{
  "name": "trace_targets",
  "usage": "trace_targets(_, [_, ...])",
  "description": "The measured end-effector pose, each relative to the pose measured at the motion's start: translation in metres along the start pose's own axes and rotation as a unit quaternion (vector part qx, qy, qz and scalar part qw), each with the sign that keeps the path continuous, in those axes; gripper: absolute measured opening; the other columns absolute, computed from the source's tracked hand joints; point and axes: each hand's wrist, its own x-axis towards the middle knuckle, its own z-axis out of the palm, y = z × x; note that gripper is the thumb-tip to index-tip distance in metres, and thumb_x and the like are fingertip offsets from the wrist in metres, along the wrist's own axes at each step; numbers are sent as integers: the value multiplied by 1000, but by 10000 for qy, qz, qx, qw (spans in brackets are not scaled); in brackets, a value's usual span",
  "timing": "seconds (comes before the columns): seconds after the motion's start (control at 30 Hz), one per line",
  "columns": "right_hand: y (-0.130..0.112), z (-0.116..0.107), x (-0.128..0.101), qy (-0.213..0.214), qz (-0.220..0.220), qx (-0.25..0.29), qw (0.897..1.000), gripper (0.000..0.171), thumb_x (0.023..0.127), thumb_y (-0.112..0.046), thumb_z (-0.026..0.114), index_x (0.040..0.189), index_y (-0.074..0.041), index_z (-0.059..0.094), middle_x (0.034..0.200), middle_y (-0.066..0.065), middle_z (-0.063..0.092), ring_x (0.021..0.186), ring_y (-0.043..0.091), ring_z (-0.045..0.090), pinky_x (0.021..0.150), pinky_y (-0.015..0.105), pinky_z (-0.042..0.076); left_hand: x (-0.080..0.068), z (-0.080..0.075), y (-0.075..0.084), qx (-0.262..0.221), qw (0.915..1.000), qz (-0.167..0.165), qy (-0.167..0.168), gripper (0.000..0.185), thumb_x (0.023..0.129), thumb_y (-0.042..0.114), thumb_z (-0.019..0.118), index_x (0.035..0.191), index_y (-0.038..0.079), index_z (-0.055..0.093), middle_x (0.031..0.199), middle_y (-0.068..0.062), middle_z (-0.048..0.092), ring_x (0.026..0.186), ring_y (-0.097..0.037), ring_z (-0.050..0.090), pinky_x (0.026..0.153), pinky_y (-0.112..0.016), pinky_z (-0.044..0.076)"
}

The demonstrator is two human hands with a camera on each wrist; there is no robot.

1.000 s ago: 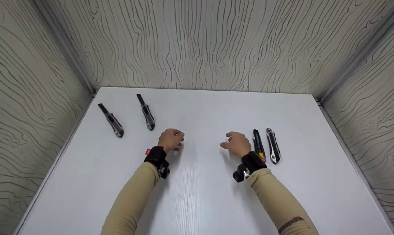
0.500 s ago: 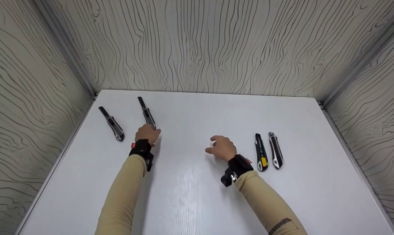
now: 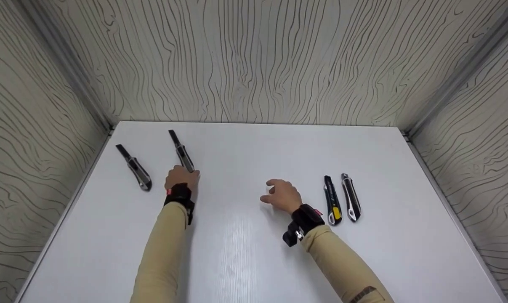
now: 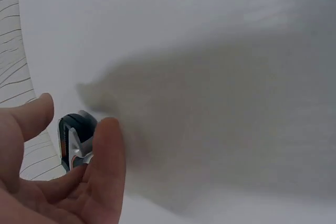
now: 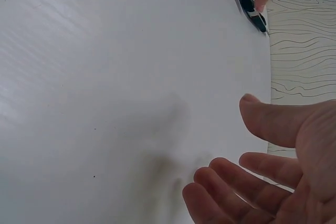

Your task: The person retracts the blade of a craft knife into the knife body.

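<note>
**Left hand (image 3: 181, 176) swings across to the inner left cutter (image 3: 181, 151) as right hand (image 3: 283, 196) slides inward**

Over the last second the left hand has crossed the worktop (image 3: 232, 155) towards the left and the far edge, and now it's at the near end of that cutter! All four cutters lie where they lay. Close in on the wrist view: the handle's end sits between thumb and fingers, but whether they have tightened on it, one cannot tell. Over on the other side, the right hand holds nothing, thumb spread well away from loosely curved fingers.

The cutter at issue lies with its narrow dark end pointing to the far edge, well apart from the outer left cutter (image 3: 134, 168). Light and stiff, by the look of it, and hardly fragile; its silver-edged sides could prove slick. Best hold? Across the handle's near half, thumb on one side, fingers on the other, clear of that dark end, which may be blade. Away to the right, the yellow-marked cutter (image 3: 331, 200) lies just beside the far right cutter (image 3: 351, 198), neither one touched.
</note>
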Motion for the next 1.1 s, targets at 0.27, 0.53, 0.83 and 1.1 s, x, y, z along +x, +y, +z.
trace_targets(0.27, [1,1,1,-156,57,158,9997,54,82,-30,75,129,-6,61,112,14,71,100,30,67,88,47,54,9,13,-4,209,9991,27,365,58,91,41,60,123,-7,53,120,-27,53,103,-41,60,86,-49,52])
trace_targets(0.53, [4,0,2,-181,81,226,9995,55,83,-30,75,130,-6,60,112,14,71,102,30,67,89,46,53,11,12,-11,247,9974,286,607,39,90,36,61,96,-2,61,96,-22,64,85,-36,63,70,-44,52])
trace_targets(0.83, [5,-2,-4,-126,41,275,9995,55,83,-30,74,130,-6,60,110,14,72,99,29,68,87,46,54,5,16,-11,294,9954,369,839,33,91,34,62,83,2,61,81,-15,61,69,-26,56,57,-36,44])
trace_targets(1.1, [8,-3,-10,-39,28,217,9998,54,83,-30,75,130,-6,60,110,14,72,98,29,68,87,45,55,-12,15,-11,-257,9955,469,776,30,90,27,63,90,-2,62,87,-18,62,75,-29,57,65,-38,46])
